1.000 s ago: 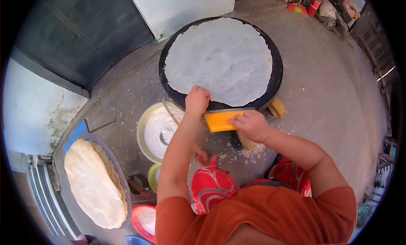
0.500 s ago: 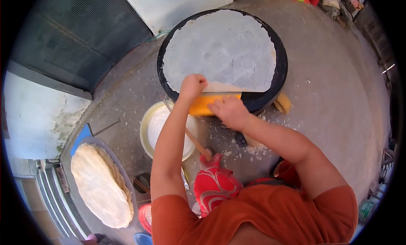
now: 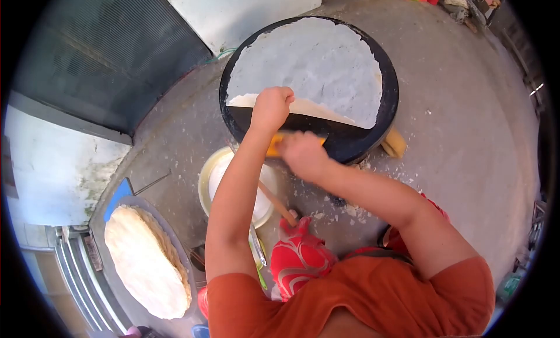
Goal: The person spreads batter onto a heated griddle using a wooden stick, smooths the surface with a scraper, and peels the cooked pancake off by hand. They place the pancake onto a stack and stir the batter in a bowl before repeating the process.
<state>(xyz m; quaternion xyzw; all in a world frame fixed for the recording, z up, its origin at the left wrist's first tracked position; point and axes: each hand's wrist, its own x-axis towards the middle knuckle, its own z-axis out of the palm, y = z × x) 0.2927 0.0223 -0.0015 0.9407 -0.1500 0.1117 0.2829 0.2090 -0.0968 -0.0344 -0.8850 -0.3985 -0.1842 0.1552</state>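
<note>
Left hand [image 3: 272,107]: fingers are pinching together with no gap showing, apparently gripping the lifted edge of the thin sheet; the fingertips are partly hiding, so the exact hold is staying unclear.
Thin sheet [image 3: 309,63]: here it is, mostly lying flat on the griddle, its near edge standing up and showing a paler underside; that pinch is likely keeping the flap from dropping back.
Right hand [image 3: 304,154]: it's blurring, but the fingers are curling shut around the yellow scraper.
Yellow scraper [image 3: 276,145]: it's sitting low by the griddle's near rim, just beside the raised flap, presumably because that's where a blade can be working under an edge.
Black griddle [image 3: 338,142]: a bare dark strip is showing below the flap, leaving the hands room.
Pale bowl [image 3: 204,183]: it's standing close by the griddle on the person's left, holding a white mixture [image 3: 217,173], probably for easy reach; a wooden handle [image 3: 277,202] is sticking out towards the knee.
Stacked sheets [image 3: 149,262]: they're lying on a grey board [image 3: 171,228] further left, well apart from the griddle, seemingly keeping clear of the working arms.
</note>
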